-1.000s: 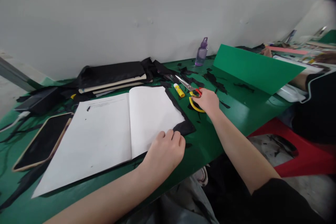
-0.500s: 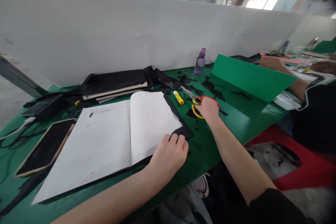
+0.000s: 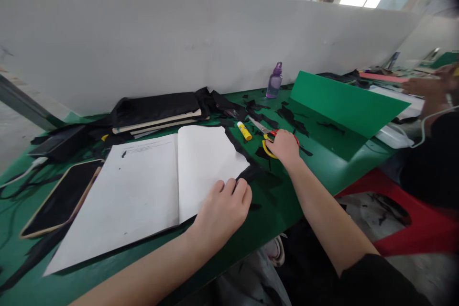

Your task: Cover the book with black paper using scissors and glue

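In the head view, the left hand rests fingers-down on the near right corner of a folded white paper sheet, its fingertips curled together over the edge where black paper shows beneath; whether they pinch that edge cannot be told. The sheet lies flat on the green table, spread from the near left toward the middle. To the right and slightly farther, the right hand lies closed over the handles of the scissors, which rest on the table with red and yellow loops under the fingers and the blades pointing far-left. Just beside the blades lies 1 yellow glue stick. Farther back stands a purple bottle, next to a raised green card sheet. At the near left lies a dark tablet.
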The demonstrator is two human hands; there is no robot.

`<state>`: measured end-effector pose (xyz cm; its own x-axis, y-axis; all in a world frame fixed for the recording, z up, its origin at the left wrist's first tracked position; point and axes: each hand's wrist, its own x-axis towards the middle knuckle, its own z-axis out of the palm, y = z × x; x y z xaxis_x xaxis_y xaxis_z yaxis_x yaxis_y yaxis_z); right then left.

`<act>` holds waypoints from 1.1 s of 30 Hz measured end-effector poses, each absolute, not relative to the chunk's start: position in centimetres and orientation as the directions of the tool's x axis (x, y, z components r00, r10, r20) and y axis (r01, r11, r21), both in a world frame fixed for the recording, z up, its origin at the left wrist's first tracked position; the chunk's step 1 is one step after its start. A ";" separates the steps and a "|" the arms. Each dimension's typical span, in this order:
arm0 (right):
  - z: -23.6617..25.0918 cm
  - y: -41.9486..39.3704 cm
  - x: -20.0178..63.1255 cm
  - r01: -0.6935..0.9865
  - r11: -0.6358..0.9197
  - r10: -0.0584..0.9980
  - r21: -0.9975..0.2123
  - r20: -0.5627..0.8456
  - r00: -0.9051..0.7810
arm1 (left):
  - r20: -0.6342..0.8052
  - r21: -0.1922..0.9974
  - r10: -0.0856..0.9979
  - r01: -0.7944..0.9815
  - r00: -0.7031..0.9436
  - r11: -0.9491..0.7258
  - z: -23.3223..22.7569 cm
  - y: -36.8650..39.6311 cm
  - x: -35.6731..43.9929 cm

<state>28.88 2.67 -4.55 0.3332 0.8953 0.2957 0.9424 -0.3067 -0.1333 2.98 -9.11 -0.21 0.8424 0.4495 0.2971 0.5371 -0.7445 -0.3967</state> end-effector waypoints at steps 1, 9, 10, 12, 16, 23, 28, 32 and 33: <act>-4.5 2.7 28.9 0.942 -0.303 0.891 -0.145 0.306 0.334 | 0.301 -0.380 0.461 0.548 0.835 -0.745 0.1 -9.0 2.9; -3.9 2.6 29.1 0.937 -0.216 0.824 -0.274 0.463 0.326 | 0.513 -0.180 0.470 0.626 0.718 -0.759 2.1 -9.0 -0.6; -3.9 2.6 29.1 0.939 -0.195 0.823 -0.284 0.473 0.314 | 0.563 -0.142 0.471 0.641 0.679 -0.754 2.3 -9.1 -1.4; -3.9 2.6 29.0 0.939 -0.157 0.824 -0.305 0.484 0.294 | 0.652 -0.063 0.499 0.697 0.570 -0.714 2.6 -9.5 -3.3; -4.0 2.6 28.7 0.931 -0.106 0.828 -0.348 0.487 0.277 | 0.705 0.100 0.607 0.796 0.367 -0.597 3.2 -11.0 -7.0; -4.2 2.7 28.3 0.924 -0.063 0.838 -0.376 0.484 0.254 | 0.673 0.132 0.721 0.933 0.164 -0.336 2.5 -14.2 -12.3; -4.2 2.8 28.1 0.912 -0.099 0.857 -0.397 0.433 0.281 | 0.569 0.260 0.821 0.958 -0.048 -0.124 0.8 -15.8 -15.1; -4.2 3.0 28.0 0.912 -0.098 0.864 -0.398 0.421 0.276 | 0.508 0.396 0.816 0.916 -0.276 0.062 -0.8 -17.1 -16.8; -4.2 3.1 28.0 0.913 -0.097 0.865 -0.397 0.420 0.274 | 0.522 0.387 0.800 0.918 -0.298 0.089 -1.1 -17.4 -17.2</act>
<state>27.96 3.08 -4.22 0.2743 0.8652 0.4198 0.9127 -0.0967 -0.3971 -17.15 -17.37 -1.07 -0.2976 0.7996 0.5215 0.9179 0.0895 0.3867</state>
